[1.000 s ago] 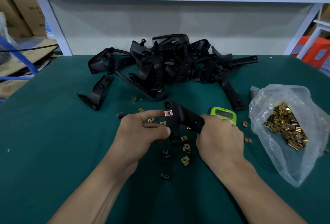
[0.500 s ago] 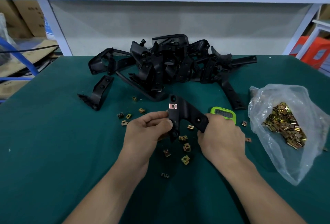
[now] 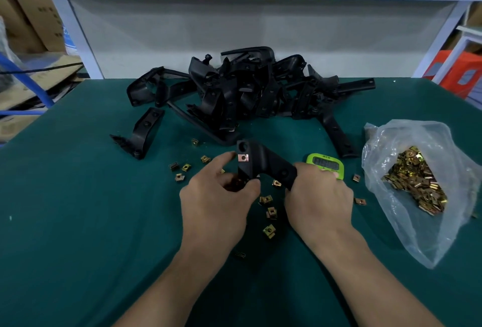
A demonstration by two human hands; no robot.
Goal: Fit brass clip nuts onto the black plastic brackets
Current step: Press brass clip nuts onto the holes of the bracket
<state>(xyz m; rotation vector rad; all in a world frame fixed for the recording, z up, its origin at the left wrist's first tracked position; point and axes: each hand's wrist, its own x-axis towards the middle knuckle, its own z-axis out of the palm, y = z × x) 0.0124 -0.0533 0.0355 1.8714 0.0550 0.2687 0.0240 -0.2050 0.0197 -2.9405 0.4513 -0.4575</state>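
Bracket [image 3: 263,162] looks light, stiff and smooth. It is held just above the table [image 3: 78,222] between both hands. The right hand [image 3: 317,196] grips its right end, and the left hand [image 3: 216,201] pinches the lower leg, forefinger raised beside the fitted clip nut [image 3: 243,157]. Gripping the two ends seems steadiest. Half a second earlier that forefinger was curled lower.

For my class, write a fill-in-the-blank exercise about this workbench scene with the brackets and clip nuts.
The left hand and right hand hold a bracket coloured ___.
The clip nut fitted on it sits nearest the ___ hand.
The bag of clip nuts lies on the person's ___ side.
The timer has a ___ casing.
Missing words: black; left; right; green.
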